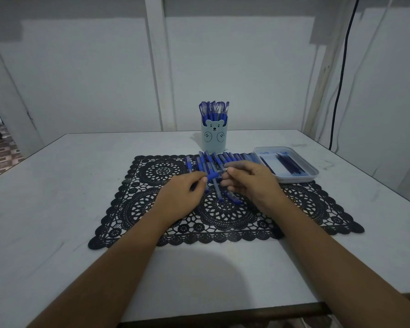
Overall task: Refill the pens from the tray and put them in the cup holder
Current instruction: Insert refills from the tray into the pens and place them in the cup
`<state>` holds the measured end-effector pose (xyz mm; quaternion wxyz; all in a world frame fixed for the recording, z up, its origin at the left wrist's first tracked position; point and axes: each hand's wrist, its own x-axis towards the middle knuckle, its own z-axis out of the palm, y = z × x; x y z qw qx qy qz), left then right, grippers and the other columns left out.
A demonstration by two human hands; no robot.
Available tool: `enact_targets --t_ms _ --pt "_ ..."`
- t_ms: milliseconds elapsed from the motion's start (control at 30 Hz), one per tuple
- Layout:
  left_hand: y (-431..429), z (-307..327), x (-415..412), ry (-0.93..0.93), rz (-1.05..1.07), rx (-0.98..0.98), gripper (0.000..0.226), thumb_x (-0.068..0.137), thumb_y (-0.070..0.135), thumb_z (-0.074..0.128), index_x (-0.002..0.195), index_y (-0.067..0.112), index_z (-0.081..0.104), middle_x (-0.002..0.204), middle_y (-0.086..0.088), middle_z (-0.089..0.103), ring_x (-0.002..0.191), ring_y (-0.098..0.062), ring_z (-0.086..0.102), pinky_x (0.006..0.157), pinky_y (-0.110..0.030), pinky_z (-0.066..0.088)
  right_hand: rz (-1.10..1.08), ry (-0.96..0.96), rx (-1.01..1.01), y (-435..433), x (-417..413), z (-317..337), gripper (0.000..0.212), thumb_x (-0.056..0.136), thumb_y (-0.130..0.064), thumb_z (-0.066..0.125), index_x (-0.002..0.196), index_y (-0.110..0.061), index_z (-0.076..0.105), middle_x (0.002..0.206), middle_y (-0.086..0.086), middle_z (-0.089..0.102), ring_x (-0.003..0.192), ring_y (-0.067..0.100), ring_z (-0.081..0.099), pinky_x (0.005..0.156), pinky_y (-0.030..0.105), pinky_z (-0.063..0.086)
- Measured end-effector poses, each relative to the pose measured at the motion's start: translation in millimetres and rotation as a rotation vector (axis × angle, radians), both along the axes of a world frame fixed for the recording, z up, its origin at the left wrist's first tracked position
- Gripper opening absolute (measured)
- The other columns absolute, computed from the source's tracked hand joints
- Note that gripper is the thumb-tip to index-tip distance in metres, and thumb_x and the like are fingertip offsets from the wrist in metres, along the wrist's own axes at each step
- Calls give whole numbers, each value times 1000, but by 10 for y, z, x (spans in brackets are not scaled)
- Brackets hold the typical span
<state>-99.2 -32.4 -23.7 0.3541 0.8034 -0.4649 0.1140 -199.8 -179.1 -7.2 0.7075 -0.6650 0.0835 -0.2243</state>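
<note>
I see both hands meeting over the far middle of the black lace mat, with one blue pen held crosswise between them. The left hand has its fingers curled and pinches the pen's left part between thumb and fingertips. The right hand is curled too and pinches the pen's right end, where a small pale tip shows at its thumb. I cannot tell whether the pen is in one piece or coming apart.

Under and just past the hands lies a row of blue pens on the far edge of the mat. Most are side by side; a few lie askew toward me, and two reach out from beneath the fingers.

Beyond that row stands the cup holder — pale blue with a bear face — upright on the white table. It is packed with capped pens sticking up out of it.

To the right of the row, its near corner overlapping the mat, sits the shallow white tray with dark thin refills lying in it.

A black cable hangs down the wall at far right.
</note>
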Motion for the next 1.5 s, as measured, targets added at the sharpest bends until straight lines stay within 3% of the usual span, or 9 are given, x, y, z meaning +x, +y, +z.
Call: enact_targets --t_ms 200,333,500,667,967,1133,1267,1400,1500 --pt "2 -8 -28 -45 -6 33 27 95 29 44 112 22 63 89 7 66 73 -8 55 62 -24 40 -222 224 -666 80 -29 -12 46 97 -41 35 67 -12 56 54 -3 52 46 6 46 51 20 36" --pt "-2 -19 3 -23 18 28 27 95 28 45 113 21 63 78 9 62 61 0 50 54 -18 34 -163 164 -523 16 -42 38 14 95 -29 46 85 -20 51 68 -1 55 55 7 47 53 20 37" --pt "-1 -6 -19 -6 -1 21 27 95 27 44 114 20 63 78 8 61 59 1 49 53 -18 33 -186 292 -869 19 -26 -8 23 96 -29 44 83 -14 55 68 -2 56 60 8 49 57 24 39" --pt "9 -2 -26 -17 7 44 27 95 29 44 112 21 63 80 7 62 63 -5 50 56 -22 35 -107 125 -542 -34 -58 45 10 92 -12 48 98 -18 53 77 2 57 64 5 55 62 14 46" --pt "9 -18 -42 -48 -18 116 26 95 33 43 108 26 64 76 16 54 69 -6 49 61 -24 38 -270 246 -805 -23 -39 24 50 95 -45 37 60 -13 55 51 -6 50 46 5 45 53 21 35" --pt "5 -8 -13 -25 -4 80 27 95 31 43 111 23 63 80 11 61 63 -2 50 54 -20 34 -134 230 -743 -36 -100 79 8 92 -27 52 89 -20 55 77 -1 57 68 10 51 64 20 43" --pt "9 -15 -29 -41 -8 104 27 95 33 43 110 25 64 78 15 56 65 -3 47 54 -19 32 -165 249 -762 -30 -96 76 32 96 -32 44 70 -17 54 61 -5 52 53 5 46 52 16 38" --pt "9 -25 -11 -38 -9 91 26 95 33 43 109 25 64 81 11 60 70 -7 51 57 -23 35 -117 249 -772 -38 -112 78 16 93 -32 49 92 -18 56 77 -2 58 67 8 51 59 18 39" --pt "10 -24 -10 -45 -27 98 27 95 33 43 110 25 64 82 13 60 71 -6 51 58 -22 36 -92 258 -806 -31 -110 84 25 94 -31 48 77 -16 57 66 -4 54 58 6 46 56 20 36"
